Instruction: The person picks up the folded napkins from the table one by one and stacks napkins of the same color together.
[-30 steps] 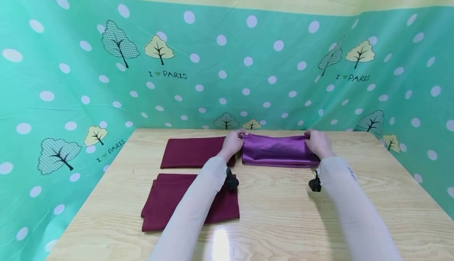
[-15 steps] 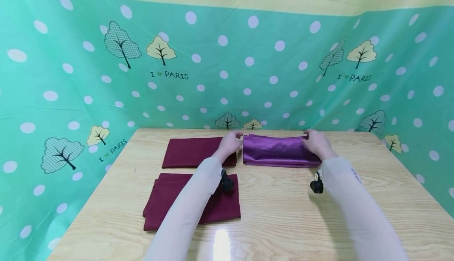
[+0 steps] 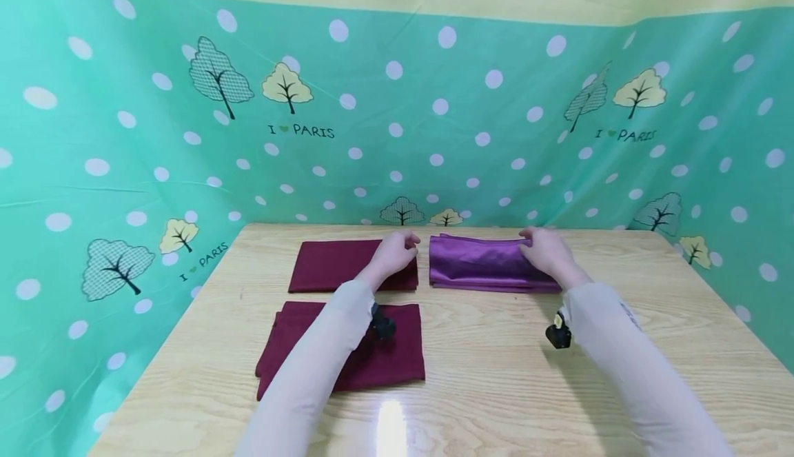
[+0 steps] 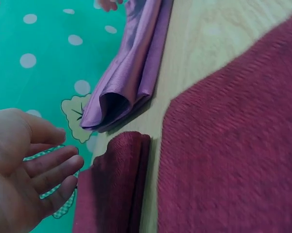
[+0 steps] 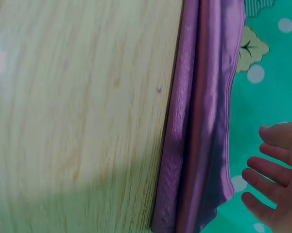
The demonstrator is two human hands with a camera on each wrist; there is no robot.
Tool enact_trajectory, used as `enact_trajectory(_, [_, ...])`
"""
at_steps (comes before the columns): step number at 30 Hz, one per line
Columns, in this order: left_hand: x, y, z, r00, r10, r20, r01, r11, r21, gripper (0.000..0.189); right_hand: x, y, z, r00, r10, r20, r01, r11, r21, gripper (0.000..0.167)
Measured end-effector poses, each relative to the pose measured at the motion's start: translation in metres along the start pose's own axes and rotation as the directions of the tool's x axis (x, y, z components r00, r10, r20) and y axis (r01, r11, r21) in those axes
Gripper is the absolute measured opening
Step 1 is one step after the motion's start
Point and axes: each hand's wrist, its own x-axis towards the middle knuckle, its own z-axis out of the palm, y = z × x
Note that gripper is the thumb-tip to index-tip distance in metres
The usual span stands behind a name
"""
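The folded, glossy purple cloth (image 3: 477,262) lies near the far edge of the pale wood-grain tabletop (image 3: 484,360), long axis along it. The right hand (image 3: 548,251), grasping nothing, is nearer, at its right end; the left hand (image 3: 392,256), likewise slack, lies beyond its left end.

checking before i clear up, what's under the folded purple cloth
The wooden table shows along the near edge of the folded purple cloth, which lies on it. What is beneath is covered, so whether anything is tucked there cannot be seen.
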Motion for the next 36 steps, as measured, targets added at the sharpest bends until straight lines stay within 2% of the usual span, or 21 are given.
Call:
enact_trajectory(5, [-0.008, 0.001, -0.002, 0.999, 0.045, 0.014, -0.046, 0.999, 0.021, 0.026, -0.001, -0.008, 0.006, 0.999, -0.047, -0.004, 0.047, 0.999, 0.007, 0.038])
enact_trajectory(16, [-0.032, -0.003, -0.009, 0.997, 0.072, 0.036, -0.075, 0.993, 0.095, 0.024, -0.013, -0.036, 0.019, 0.995, -0.098, 0.027, 0.097, 0.995, 0.023, 0.035])
enact_trajectory(21, [-0.043, -0.003, -0.015, 0.994, 0.087, 0.063, -0.092, 0.993, 0.08, 0.023, -0.017, -0.049, 0.024, 0.991, -0.133, 0.02, 0.133, 0.991, 0.026, 0.033])
enact_trajectory(26, [-0.053, -0.004, -0.017, 0.991, 0.097, 0.092, -0.104, 0.992, 0.073, 0.023, -0.022, -0.064, 0.028, 0.985, -0.17, 0.027, 0.167, 0.983, 0.072, 0.032])
enact_trajectory(36, [-0.078, -0.02, -0.024, 0.99, 0.111, 0.087, -0.12, 0.987, 0.107, 0.018, -0.029, -0.094, 0.042, 0.968, -0.251, 0.023, 0.247, 0.962, 0.114, 0.024])
